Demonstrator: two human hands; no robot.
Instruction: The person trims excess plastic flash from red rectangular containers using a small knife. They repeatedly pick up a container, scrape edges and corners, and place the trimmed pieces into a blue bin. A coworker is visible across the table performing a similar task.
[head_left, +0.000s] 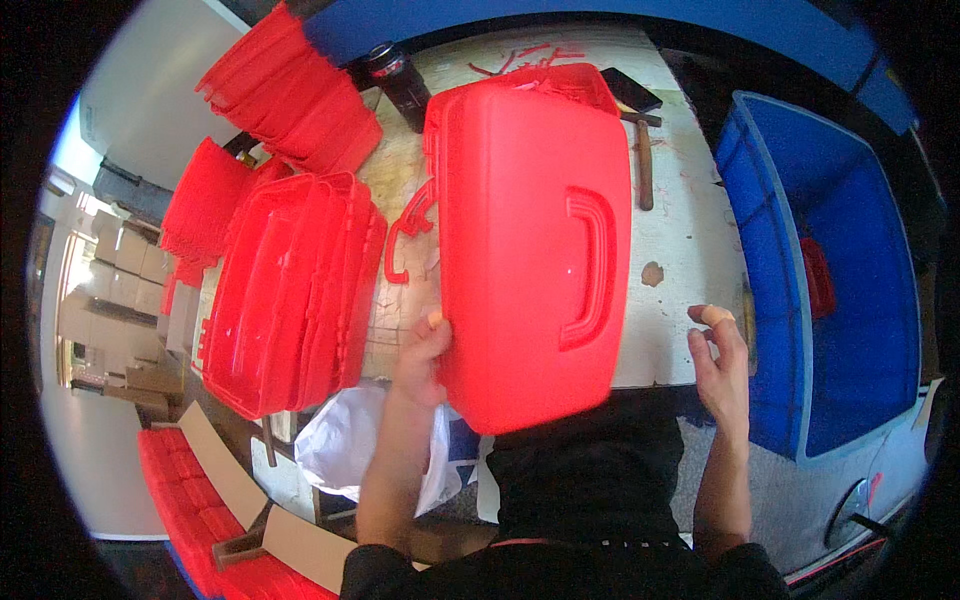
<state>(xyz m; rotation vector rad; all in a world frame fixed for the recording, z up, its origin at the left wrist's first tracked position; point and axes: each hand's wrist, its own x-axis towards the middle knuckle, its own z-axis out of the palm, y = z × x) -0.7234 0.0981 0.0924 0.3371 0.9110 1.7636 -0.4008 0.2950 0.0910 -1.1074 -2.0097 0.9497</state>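
A large red plastic case [510, 250] with a moulded handle recess on its face is in front of me. Its lower end reaches past the table's near edge. At its left edge, my left hand [423, 355] grips the side, some fingers hidden. My right hand [720, 365] is held apart to the right of the case, near the table edge, fingers parted and nothing in them; a pale covering wraps one fingertip. Between the case and the stacked shells lies a loose red handle [405, 235].
Red plastic shells [290, 290] and nested red pieces [290, 95] stand at left. A dark can [396, 80], red scraps and a hammer [644, 165] lie on the table [680, 260]. A deep blue bin [860, 380] on the right holds a red piece. Below left is a white bag [345, 440].
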